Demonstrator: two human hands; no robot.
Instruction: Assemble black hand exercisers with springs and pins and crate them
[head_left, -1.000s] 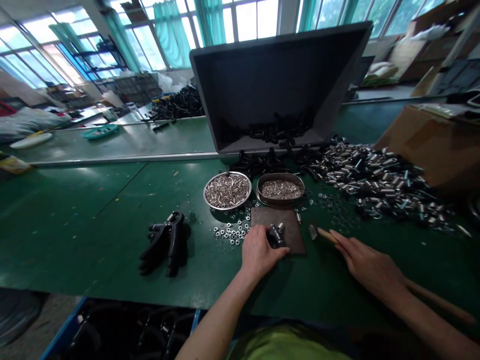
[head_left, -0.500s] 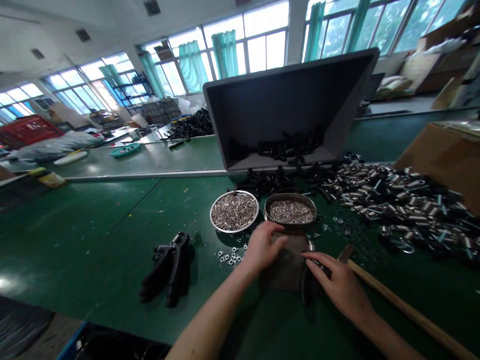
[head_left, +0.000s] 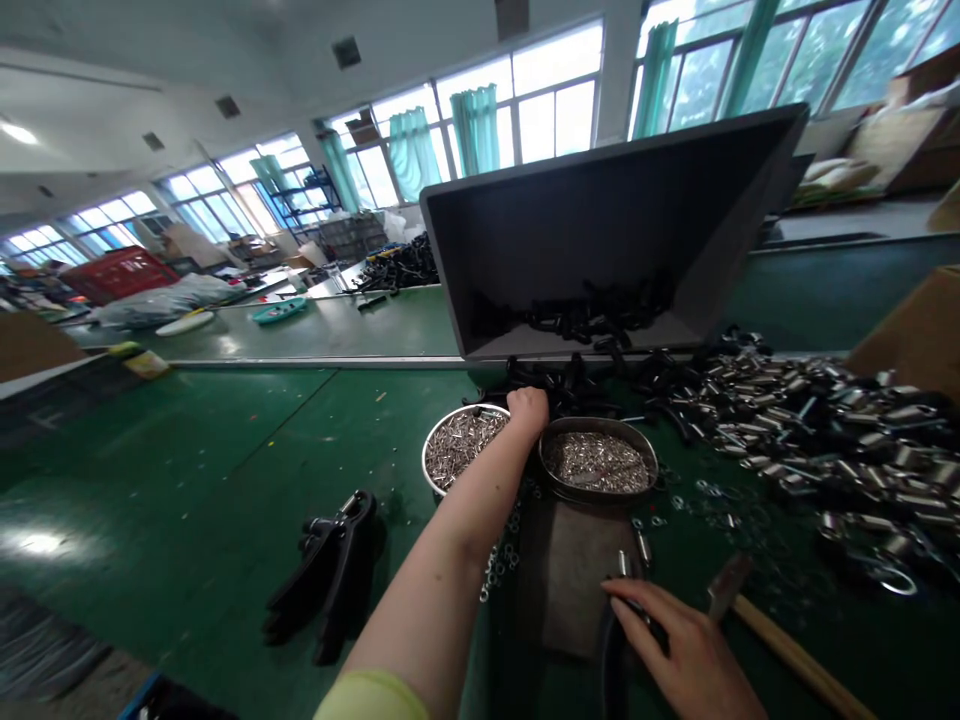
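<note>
My right hand is closed, thumb and fingers pinching a curved black handle with a short metal end pointing up, over a flat dark block. My left hand reaches forward between the round bowl of metal pins and the oval tin of small metal parts. Its fingers curl at the near edge of a heap of black handles; what they hold, if anything, is hidden. Loose metal nuts lie beneath my left forearm. A hammer rests to the right of my right hand.
Black hand grips lie on the green bench to the left. A large grey bin tips toward me at the back with black handles inside. Springs and black handles are heaped at right, before a cardboard box.
My left hand has moved forward from above the block to the heap of black handles, and its fingers have curled. My right hand still holds its handle at the block. The view has shifted.
</note>
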